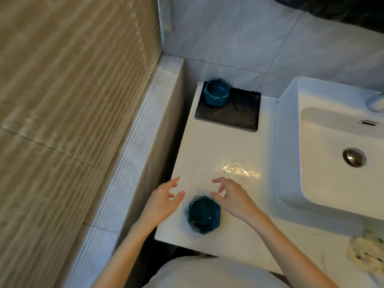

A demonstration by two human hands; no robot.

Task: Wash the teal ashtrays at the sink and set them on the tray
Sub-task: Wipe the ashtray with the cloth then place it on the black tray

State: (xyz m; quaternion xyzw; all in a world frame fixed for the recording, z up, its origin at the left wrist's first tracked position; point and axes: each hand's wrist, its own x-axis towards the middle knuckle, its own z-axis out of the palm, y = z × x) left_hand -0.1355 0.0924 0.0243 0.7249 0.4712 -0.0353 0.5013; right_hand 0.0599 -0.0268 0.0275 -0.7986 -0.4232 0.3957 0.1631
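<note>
Head view: your left hand (166, 197) and right hand (230, 195) hover spread-fingered, holding nothing, either side of the teal ashtray (204, 215) near the counter's (218, 150) front edge. Second ashtray (216, 92) sits in the black tray's (234, 116) back-left corner; sink (332, 183) right.

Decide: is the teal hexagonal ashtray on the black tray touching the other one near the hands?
Apart. The head view shows bare white counter between ashtray and ashtray.
</note>
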